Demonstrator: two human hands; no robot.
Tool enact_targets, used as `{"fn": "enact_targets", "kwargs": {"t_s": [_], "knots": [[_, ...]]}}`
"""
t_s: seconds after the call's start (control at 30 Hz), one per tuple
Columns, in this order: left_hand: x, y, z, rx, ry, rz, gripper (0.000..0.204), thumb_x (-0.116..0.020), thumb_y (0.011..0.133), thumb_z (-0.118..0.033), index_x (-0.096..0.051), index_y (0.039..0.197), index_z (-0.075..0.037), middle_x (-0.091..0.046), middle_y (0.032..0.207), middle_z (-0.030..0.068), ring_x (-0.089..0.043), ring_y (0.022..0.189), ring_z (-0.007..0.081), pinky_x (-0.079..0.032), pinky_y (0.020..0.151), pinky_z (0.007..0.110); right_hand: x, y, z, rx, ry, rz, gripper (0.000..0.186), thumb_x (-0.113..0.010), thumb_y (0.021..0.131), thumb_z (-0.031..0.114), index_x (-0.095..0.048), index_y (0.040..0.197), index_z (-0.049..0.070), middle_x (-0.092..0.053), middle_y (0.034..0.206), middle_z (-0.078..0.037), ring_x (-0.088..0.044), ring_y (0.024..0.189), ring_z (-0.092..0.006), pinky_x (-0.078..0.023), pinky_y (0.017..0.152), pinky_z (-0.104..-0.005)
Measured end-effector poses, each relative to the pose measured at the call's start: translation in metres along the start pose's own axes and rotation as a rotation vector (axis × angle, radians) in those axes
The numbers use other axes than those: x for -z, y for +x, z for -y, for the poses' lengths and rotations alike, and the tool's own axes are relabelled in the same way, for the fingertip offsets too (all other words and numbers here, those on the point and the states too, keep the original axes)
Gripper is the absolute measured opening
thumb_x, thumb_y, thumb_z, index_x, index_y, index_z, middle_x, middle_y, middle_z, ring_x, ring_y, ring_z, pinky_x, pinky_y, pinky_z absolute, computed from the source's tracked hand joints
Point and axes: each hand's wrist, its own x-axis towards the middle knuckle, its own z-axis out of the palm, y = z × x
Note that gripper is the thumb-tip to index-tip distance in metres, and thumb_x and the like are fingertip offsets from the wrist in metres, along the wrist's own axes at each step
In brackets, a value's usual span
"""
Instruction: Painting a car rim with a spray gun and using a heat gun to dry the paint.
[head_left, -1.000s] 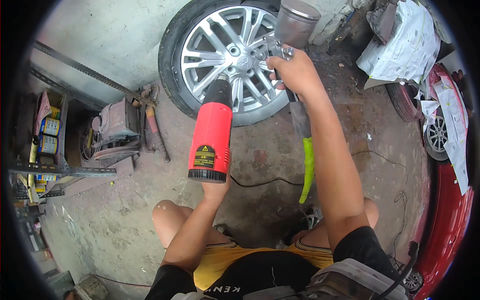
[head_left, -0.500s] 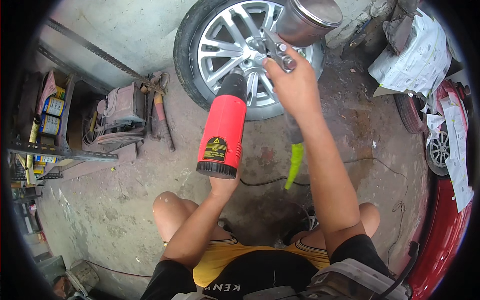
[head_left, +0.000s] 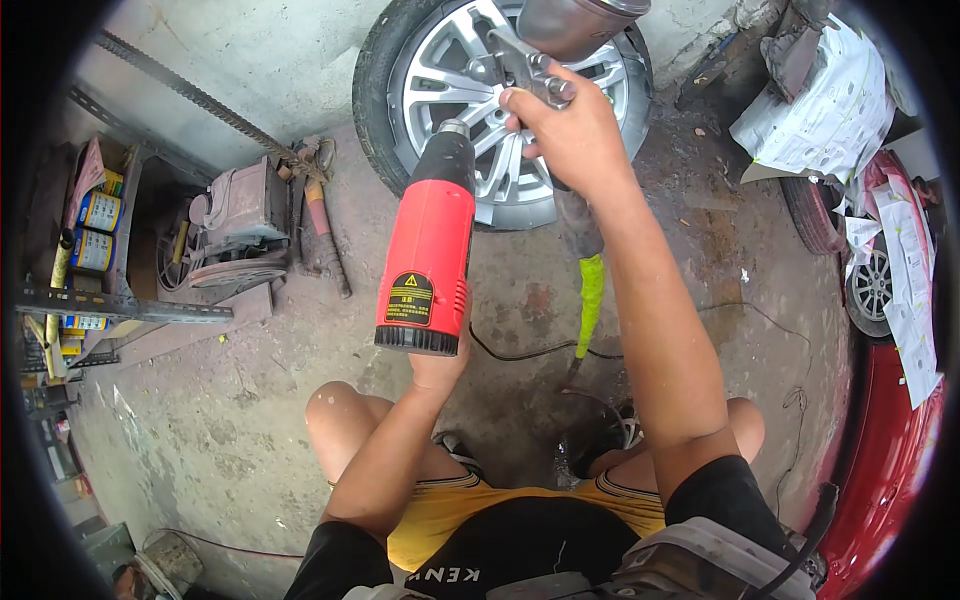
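Observation:
My left hand [head_left: 438, 368] is closed around the handle of a red heat gun [head_left: 425, 260], whose black nose and metal nozzle point away toward a wheel. In my right hand [head_left: 585, 135] is a paint spray gun [head_left: 525, 72] with a metal cup [head_left: 575, 28] on top, held above the wheel. A lime-green sleeve [head_left: 590, 300] hangs below that hand, along what looks like the gun's hose. The wheel has a silver spoked rim [head_left: 435, 85] and a dark tyre [head_left: 378, 110] with a grey coating on its lower edge. Both tools are apart from my body.
At left stand a metal shelf [head_left: 150, 307] with cans [head_left: 98, 212], a dusty machine [head_left: 245, 205] and a red-handled hammer-like tool [head_left: 322, 225]. A cord [head_left: 510, 356] runs over the concrete floor. On the right are paper sheets [head_left: 820, 110] and a red car panel [head_left: 885, 430].
The heat gun has shifted a little to the left. My right hand has carried the spray gun left and slightly farther away over the wheel.

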Motion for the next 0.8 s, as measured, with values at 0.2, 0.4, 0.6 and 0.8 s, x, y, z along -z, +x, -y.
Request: {"fn": "enact_targets", "kwargs": {"t_s": [0.2,0.4,0.6,0.8], "knots": [[0.004,0.002,-0.001,0.03,0.004,0.009,0.016,-0.071,0.096,-0.016,-0.06,0.095,-0.004,-0.055,0.08,0.0002,-0.051,0.07,0.0113,-0.045,0.064,0.031,0.008,0.044,0.03,-0.062,0.085,0.148,0.019,-0.071,0.087,0.021,-0.068,0.099,0.006,-0.071,0.088,-0.003,-0.068,0.074,-0.0111,-0.054,0.056,-0.0273],[0.004,0.009,-0.005,-0.018,-0.003,-0.036,0.018,-0.07,0.096,-0.018,-0.061,0.095,-0.002,-0.057,0.08,0.0028,-0.054,0.071,0.015,-0.046,0.066,0.034,0.017,0.071,0.006,-0.144,-0.285,0.174,0.022,-0.068,0.086,0.022,-0.069,0.098,0.004,-0.069,0.085,-0.003,-0.066,0.071,-0.0118,-0.054,0.054,-0.0287],[0.006,0.008,0.004,-0.007,0.046,0.021,0.018,-0.069,0.096,-0.017,-0.064,0.1,0.0,-0.061,0.082,0.0059,-0.057,0.073,0.0188,-0.048,0.069,0.036,0.017,0.04,0.031,-0.095,-0.322,0.101,0.039,-0.069,0.087,0.023,-0.069,0.118,0.001,-0.072,0.087,-0.009,-0.069,0.074,-0.015,-0.055,0.056,-0.0302],[-0.001,0.019,-0.002,0.053,-0.067,-0.033,0.034,-0.07,0.09,-0.012,-0.066,0.123,-0.003,-0.067,0.12,0.0162,-0.062,0.115,0.0356,-0.047,0.099,0.046,-0.015,-0.019,0.054,0.107,-0.692,0.063,0.05,-0.068,0.087,0.023,-0.063,0.136,0.011,-0.071,0.105,-0.027,-0.068,0.096,-0.0442,-0.053,0.09,-0.0478]]}}
